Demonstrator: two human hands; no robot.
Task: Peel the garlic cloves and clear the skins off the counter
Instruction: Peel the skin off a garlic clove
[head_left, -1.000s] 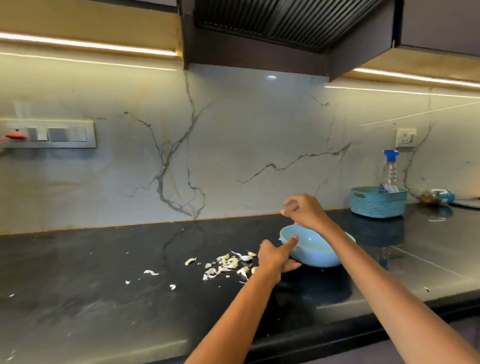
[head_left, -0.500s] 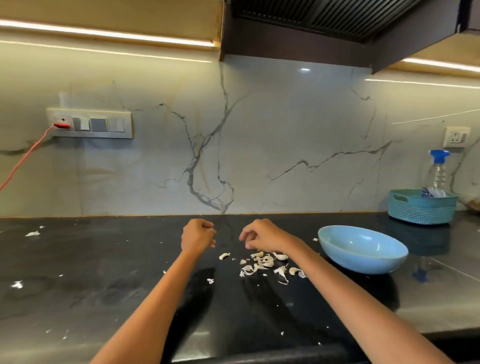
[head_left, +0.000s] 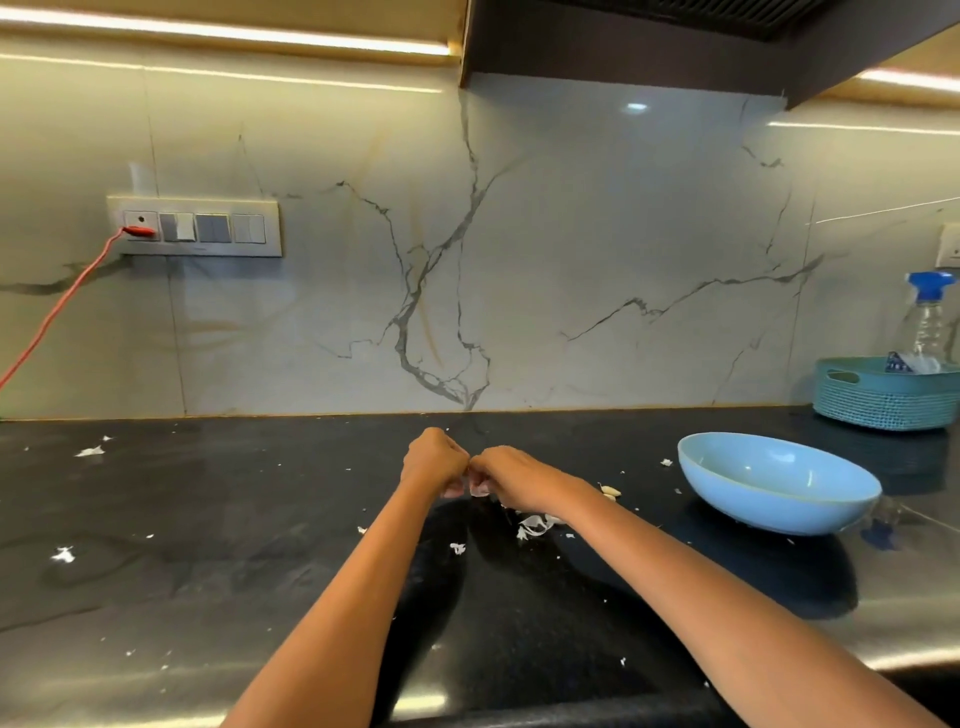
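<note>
My left hand (head_left: 434, 460) and my right hand (head_left: 511, 475) meet above the black counter (head_left: 234, 519), fingers curled. Between their fingertips they pinch a small pale garlic clove (head_left: 478, 487), mostly hidden. Under my right wrist lies a heap of white garlic skins (head_left: 535, 525). One clove (head_left: 610, 490) lies just right of that wrist. A light blue bowl (head_left: 776, 480) stands to the right; I see nothing inside it from here.
Skin flakes are scattered over the counter, including the far left (head_left: 91, 451) and left front (head_left: 63, 555). A teal basket (head_left: 888, 392) with a spray bottle (head_left: 930, 317) stands at the back right. A red cord (head_left: 62, 296) hangs from the wall socket.
My hands have come together from either side of the skin heap and now pinch a clove between them. The view has shifted left and down.
</note>
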